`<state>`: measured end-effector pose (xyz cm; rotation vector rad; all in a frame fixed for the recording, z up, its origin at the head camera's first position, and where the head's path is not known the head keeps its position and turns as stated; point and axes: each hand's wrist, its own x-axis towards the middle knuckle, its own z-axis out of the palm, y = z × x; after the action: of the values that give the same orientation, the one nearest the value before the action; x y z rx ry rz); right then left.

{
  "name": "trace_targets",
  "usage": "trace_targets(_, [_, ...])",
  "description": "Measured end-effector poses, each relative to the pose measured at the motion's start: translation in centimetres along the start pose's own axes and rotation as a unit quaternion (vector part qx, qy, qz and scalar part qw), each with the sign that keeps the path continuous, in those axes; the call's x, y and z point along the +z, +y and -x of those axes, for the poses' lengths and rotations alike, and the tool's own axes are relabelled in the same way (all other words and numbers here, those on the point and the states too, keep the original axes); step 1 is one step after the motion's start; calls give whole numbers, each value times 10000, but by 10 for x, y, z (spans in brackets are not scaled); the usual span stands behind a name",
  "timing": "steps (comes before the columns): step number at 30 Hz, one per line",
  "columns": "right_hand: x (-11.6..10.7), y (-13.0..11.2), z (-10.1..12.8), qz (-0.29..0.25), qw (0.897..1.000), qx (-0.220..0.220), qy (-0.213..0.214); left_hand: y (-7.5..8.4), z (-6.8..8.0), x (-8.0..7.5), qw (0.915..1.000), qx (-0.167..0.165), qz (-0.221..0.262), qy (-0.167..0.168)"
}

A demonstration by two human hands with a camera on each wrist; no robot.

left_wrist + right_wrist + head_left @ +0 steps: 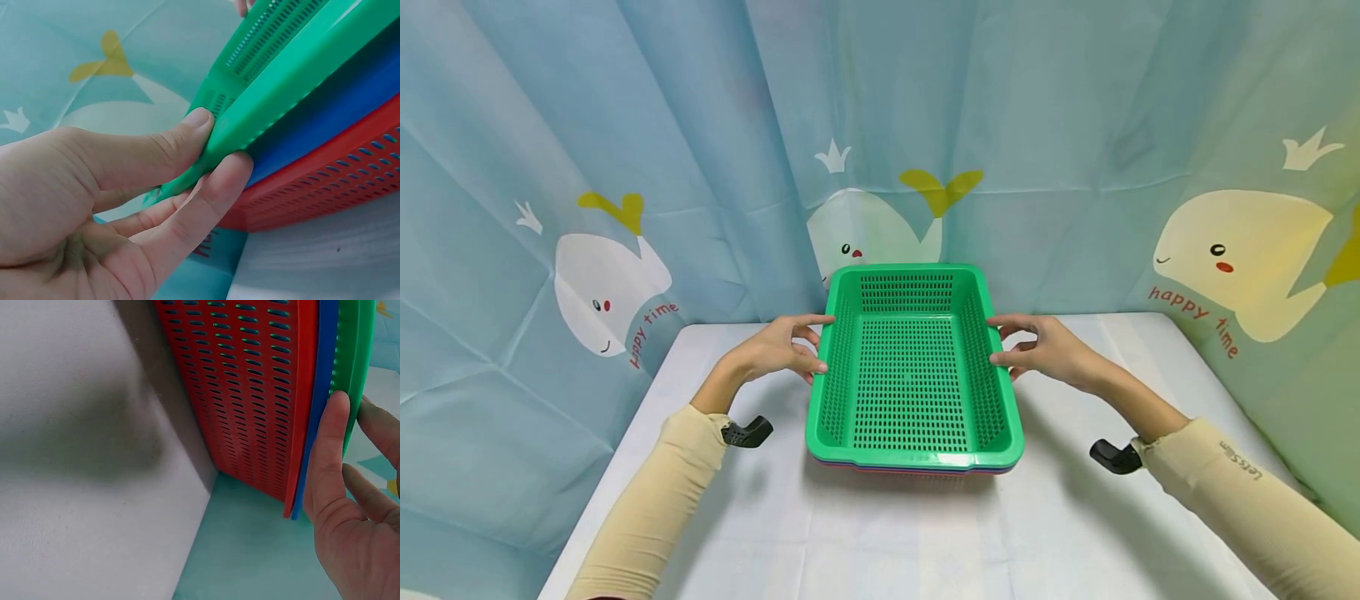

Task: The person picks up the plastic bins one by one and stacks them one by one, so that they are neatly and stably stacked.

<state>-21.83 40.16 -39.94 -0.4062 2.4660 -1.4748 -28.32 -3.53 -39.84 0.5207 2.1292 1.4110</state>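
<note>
A green perforated plastic basket (910, 379) is nested on top of a blue basket (325, 119) and a red basket (325, 169). The stack is on the white table, in the middle of the head view. On its left side my left hand (782, 343) pinches the green rim, thumb above and fingers below. Across from it, my right hand (1048, 352) pinches the right rim of the green basket in the same way. In the right wrist view, one fingertip touches the underside of the green rim, beside the blue rim (322, 381).
The white table (865, 542) extends around the stack. Behind it hangs a light blue curtain (1037, 108) printed with whales, close to the far edge of the baskets. Black wrist devices (748, 432) stick out from both sleeves.
</note>
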Motion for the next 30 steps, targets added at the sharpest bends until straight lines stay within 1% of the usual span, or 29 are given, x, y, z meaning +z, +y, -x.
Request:
trace_targets(9, [0, -2, 1, -36, 10000, 32, -47, 2, 1, 0, 10000, -25, -28, -2])
trace_targets(24, [-2, -3, 1, 103, 9998, 156, -109, 1, -3, 0, 9999, -59, -91, -22])
trace_targets(30, [-3, -3, 1, 159, 9997, 117, -131, 3, -3, 1, 9999, -134, 7, -79])
